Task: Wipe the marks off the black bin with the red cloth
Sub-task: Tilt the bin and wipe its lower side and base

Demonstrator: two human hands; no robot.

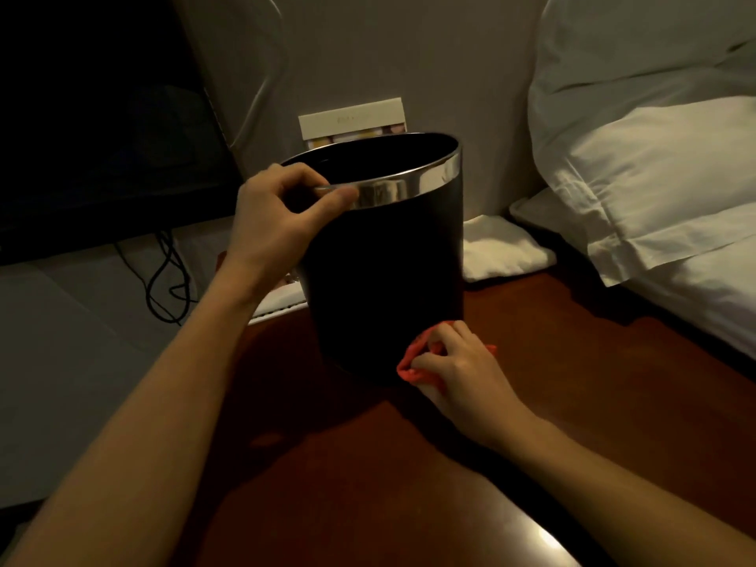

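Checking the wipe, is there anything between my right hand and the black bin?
Yes: in the head view the red cloth lies bunched under the right hand, pressed against the lower wall of the black bin.

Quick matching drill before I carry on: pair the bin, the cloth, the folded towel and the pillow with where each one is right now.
1. black bin
2. red cloth
3. folded white towel
4. pillow

A. on the bed at right
B. bunched in the right hand, at the bin's base
C. tilted, left hand on its silver rim
D. behind the bin, by the wall

Pairs: 1-C, 2-B, 3-D, 4-A
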